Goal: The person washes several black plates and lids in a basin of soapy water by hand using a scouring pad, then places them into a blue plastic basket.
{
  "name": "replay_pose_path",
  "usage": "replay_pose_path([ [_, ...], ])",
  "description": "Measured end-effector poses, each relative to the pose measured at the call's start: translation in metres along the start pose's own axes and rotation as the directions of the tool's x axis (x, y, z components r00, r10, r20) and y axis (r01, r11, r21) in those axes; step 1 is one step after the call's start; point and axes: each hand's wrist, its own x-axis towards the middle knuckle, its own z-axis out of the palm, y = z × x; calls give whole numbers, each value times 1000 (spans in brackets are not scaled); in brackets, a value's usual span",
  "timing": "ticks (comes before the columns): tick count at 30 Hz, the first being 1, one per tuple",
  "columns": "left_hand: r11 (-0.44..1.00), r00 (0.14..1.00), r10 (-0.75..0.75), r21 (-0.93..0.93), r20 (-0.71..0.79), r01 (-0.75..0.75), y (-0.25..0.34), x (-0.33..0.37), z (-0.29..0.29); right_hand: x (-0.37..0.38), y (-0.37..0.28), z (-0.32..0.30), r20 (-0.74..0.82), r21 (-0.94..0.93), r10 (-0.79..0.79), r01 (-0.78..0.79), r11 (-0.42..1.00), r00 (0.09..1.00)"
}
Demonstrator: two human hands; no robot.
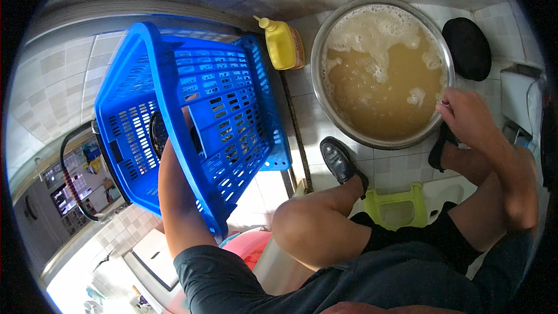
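My left arm reaches into a tall blue plastic basket [224,134] with slotted walls, tilted on its side at the left. Only a sliver of my left hand [189,110] shows behind the basket's rim; its fingers are hidden. Beside it in the basket is a dark round thing [157,132], partly covered, whose kind I cannot make out. My right hand [465,110] is closed at the right edge of a wide metal basin [317,90], fingers curled over the rim. Cloudy brown water [378,102] with patches of white foam fills the basin.
A yellow jug [282,45] stands between basket and basin. A black oval object [467,48] leans by the wall right of the basin. My black shoes [337,160] flank the basin's near side. A green plastic stool [398,206] and a pink tub [247,247] are close by.
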Motion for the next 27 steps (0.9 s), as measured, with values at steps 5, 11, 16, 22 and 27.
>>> replay_pose_path([
  [5, 1000, 999, 27, -9, -18, -27, 20, -11, -16, -2, -8, -10, 43, -35, 11, -9, 999, 999],
  [11, 999, 995, 52, -5, -80, -52, 17, -51, -47, -7, -15, -10, -6, 23, -49, 49, 999, 999],
  [16, 997, 985, 83, 18, -152, -82, 29, -83, -86, -14, -15, -15, -21, 22, -93, 93, 995, 995],
  [22, 955, 971, 55, 295, -233, 17, 75, -149, -176, -30, -15, -25, -16, -23, -78, 77, 997, 997],
  [27, 955, 924, -65, 244, -377, 166, 90, -234, -284, -40, -21, -30, -30, -5, -113, 113, 994, 993],
])
